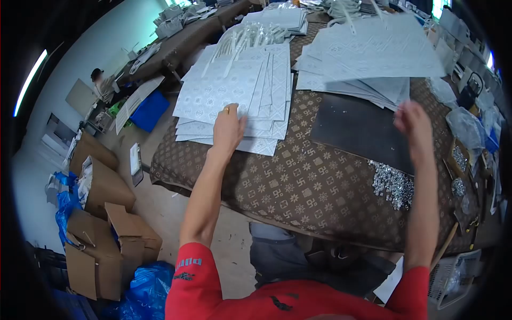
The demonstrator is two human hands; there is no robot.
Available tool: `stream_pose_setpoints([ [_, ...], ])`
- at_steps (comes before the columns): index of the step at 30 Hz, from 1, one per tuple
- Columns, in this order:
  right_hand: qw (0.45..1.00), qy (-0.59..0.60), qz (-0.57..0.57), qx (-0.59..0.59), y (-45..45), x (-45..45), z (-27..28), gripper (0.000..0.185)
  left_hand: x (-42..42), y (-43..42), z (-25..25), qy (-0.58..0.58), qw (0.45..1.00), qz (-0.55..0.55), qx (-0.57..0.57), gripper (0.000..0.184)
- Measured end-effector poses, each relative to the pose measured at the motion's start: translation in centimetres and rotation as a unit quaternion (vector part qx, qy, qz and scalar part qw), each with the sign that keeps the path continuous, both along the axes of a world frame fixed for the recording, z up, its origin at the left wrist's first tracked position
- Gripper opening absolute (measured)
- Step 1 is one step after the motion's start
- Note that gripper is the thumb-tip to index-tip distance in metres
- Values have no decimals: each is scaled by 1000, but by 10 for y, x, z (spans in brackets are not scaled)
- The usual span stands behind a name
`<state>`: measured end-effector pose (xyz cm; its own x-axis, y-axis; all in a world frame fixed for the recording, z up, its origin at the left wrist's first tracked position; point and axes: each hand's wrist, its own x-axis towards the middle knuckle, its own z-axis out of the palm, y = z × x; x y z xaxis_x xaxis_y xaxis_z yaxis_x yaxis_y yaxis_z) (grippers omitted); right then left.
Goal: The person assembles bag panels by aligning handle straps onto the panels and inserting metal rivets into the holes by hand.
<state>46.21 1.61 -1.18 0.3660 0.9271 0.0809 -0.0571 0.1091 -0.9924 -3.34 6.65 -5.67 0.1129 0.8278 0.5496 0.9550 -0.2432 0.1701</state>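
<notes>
Here on the brown patterned tablecloth (266,184), the left hand (229,128) is down at the near edge of the top white patterned bag (226,88), ring showing, fingers curled against the paper; whether they pinch the bag or merely press on it, I can't tell. That bag lies flat on the left stack, its pale handles (242,37) pointing away from the person and its side edges leaning a touch rightward at the far end; which side is longer is hard to judge in this bent view. More bags fan out beneath, corners poking right and nearer. Across to the right hand (413,125): it's blurred, fingers curled inward over the edge of a dark board (362,130), and I can't tell whether anything is pinched there. Just beyond it sits the right-hand bag (381,50), long axis running left to right, handles at the far side, its near edge casting shadow on the skewed bags below. Nearer the person, a heap of small shiny fittings (394,186) spills beside the board, close to the right forearm.
</notes>
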Motion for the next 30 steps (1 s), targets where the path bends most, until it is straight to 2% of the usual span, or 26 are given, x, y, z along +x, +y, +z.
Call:
stream_pose_setpoints([
  [1,1000,-5,23,1,-25,-11,-12,27,-3,12,-12,-3,1000,-4,3,37],
  [4,995,-10,94,-34,-95,-39,-40,13,-9,33,-31,103,990,38,-83,35],
  [8,988,-5,133,-71,-142,-69,-48,12,0,34,-7,118,971,81,-193,34],
  [9,984,-10,161,-75,-147,-73,-49,13,-12,35,-5,123,970,80,-191,34],
  [11,979,-15,191,-75,-151,-80,-48,14,-33,28,6,58,998,27,1,35],
  [12,975,-20,212,-71,-152,-83,-48,15,-41,20,7,60,998,28,3,35],
  [14,966,-28,251,-62,-152,-91,-51,18,-25,-35,53,52,997,-3,53,41],
  [16,969,6,243,-46,-149,-109,-57,20,13,-102,77,54,999,-7,4,45],
  [18,972,70,223,-16,-146,-131,-60,24,31,-154,60,86,981,-171,44,49],
  [19,971,76,225,-22,-147,-141,-57,24,34,-184,28,-22,977,-152,-148,51],
  [20,967,99,226,-57,-146,-150,-51,25,67,-217,47,37,957,-223,-180,51],
  [21,962,121,225,-90,-145,-157,-45,26,84,-238,37,-38,927,-281,-245,51],
  [23,956,145,219,-129,-151,-158,-46,28,111,-267,-3,-137,888,-391,-199,55],
  [24,969,60,213,-113,-156,-154,-50,29,108,-274,-10,-139,885,-395,-206,55],
  [26,971,-116,189,-87,-168,-142,-57,30,104,-279,-14,-187,852,-378,-311,54],
  [27,973,-116,171,-105,-175,-135,-56,30,87,-275,-20,-187,900,-288,-270,56],
  [28,972,-152,171,-51,-183,-127,-52,29,66,-267,-25,-185,933,-203,-232,59],
  [29,967,-192,165,-5,-194,-117,-48,28,68,-258,-4,-189,967,-71,-157,69],
  [30,958,-236,156,35,-205,-104,-45,27,56,-241,-3,-120,990,-16,-68,80],
])
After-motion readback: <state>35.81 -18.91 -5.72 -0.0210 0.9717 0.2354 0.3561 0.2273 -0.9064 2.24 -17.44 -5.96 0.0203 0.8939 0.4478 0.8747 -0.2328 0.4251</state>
